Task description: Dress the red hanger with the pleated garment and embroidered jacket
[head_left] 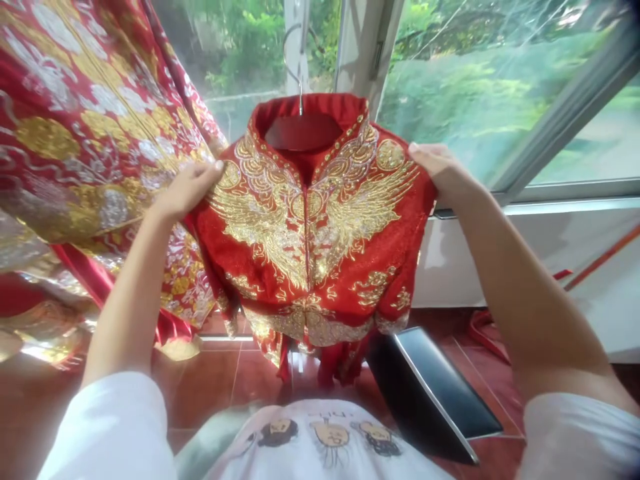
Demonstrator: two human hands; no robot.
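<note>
A red jacket with gold and silver embroidery hangs on a dark wooden hanger in front of a window. My left hand is closed on the jacket's left shoulder. My right hand grips its right shoulder. Both arms reach forward from white short sleeves. The jacket's sleeves are folded in across its lower front.
A larger red and gold embroidered cloth hangs at the left. A dark flat panel leans on the red tiled floor below the jacket. A white window frame runs along the right, with greenery outside.
</note>
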